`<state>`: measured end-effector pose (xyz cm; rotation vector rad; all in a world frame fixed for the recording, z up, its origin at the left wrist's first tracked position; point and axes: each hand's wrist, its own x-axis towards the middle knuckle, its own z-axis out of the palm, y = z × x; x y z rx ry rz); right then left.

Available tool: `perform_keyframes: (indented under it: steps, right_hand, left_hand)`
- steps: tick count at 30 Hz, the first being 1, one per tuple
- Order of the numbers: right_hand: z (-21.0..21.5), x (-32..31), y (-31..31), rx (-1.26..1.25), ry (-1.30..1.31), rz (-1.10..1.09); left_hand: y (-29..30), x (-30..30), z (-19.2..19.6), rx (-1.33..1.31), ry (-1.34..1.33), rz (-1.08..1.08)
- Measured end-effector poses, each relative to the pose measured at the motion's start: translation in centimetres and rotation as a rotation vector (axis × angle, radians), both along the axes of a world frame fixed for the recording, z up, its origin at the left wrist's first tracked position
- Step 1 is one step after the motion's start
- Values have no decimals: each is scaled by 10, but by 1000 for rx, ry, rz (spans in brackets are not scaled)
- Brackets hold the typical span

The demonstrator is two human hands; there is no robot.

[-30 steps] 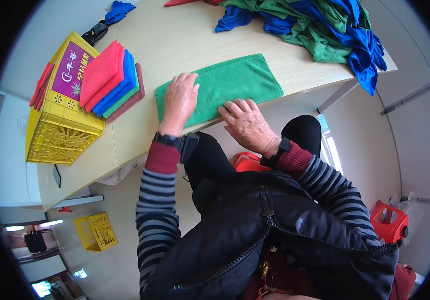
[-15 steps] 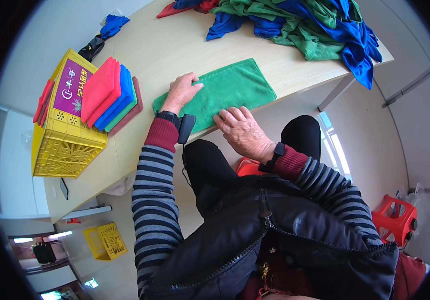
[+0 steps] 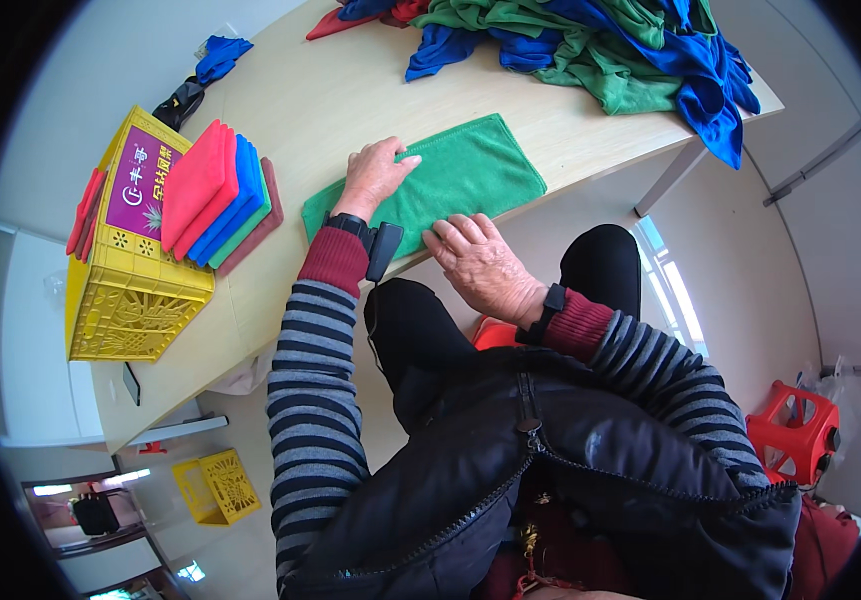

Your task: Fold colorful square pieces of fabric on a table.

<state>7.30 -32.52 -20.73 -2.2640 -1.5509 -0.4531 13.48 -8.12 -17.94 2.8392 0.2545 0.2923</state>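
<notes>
A green towel point(image 3: 470, 165), folded into a long rectangle, lies along the near edge of the table. My left hand point(image 3: 372, 182) rests on its left part, open, with the thumb apart from the fingers. At the towel's near edge, my right hand point(image 3: 485, 265) lays its slightly bent fingers on the cloth; they look open, and the thumb is hidden. Left of the towel, a stack of folded towels point(image 3: 205, 190) in red, blue, green and brown leans against a yellow crate point(image 3: 140, 310).
A heap of loose green and blue towels point(image 3: 610, 60) covers the table's far right and hangs over its edge. A phone point(image 3: 131, 384) lies near the left edge. On the floor are a second yellow crate point(image 3: 218, 488) and a red stool point(image 3: 792, 432).
My left hand has shifted slightly up and right over the towel. The right hand stays at the near edge. The whole view has tilted a little.
</notes>
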Motion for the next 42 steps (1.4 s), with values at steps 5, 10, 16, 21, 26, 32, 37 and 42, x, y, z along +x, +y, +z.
perform_keyframes:
  steps: [5, 10, 16, 21, 26, 32, 37, 42]
  right_hand:
    - [-2, -1, 1, 37, -24, 11]
    - [-1, 0, 1, 36, -7, 13]
    - [6, 3, -7, 70, 31, -16]
    - [-2, 5, -21, 59, 59, -69]
    - [-6, 6, -22, 59, 27, -58]
    - [-3, 7, -22, 79, 80, -26]
    - [23, 32, -18, 112, 381, 7]
    - [16, 35, 25, 112, 263, -55]
  left_hand:
    - [-3, 11, -6, 9, -12, -12]
    - [-5, 17, -14, 28, -32, -24]
    - [-27, 32, -10, 23, -28, -63]
    - [-32, 42, -12, 0, -22, -75]
    - [-35, 42, -22, 68, -192, -108]
    - [-38, 29, -12, 84, -165, -70]
    - [-53, -30, 4, 113, -310, -138]
    - [-51, -97, -23, 131, -273, -125]
